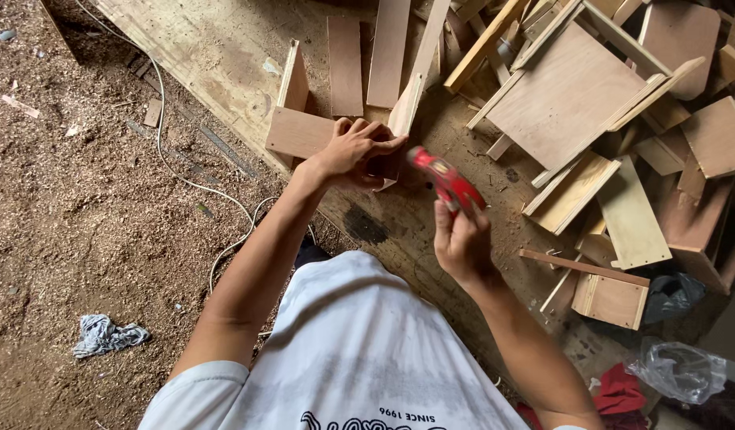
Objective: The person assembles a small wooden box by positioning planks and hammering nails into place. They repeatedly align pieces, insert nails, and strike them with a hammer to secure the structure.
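Fingers of the left hand (353,151) are wrapped around small wood pieces (303,131) mid-frame, the red tool (445,181) is gripped by the right hand (461,239), so fingers might be hurt.

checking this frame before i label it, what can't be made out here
Head view only:
- Joint of the wooden pieces: covered by the left hand.
- Red tool: motion-blurred, its handle hidden in the right hand, kind unclear.
- Clear plastic bag: contents too blurred.
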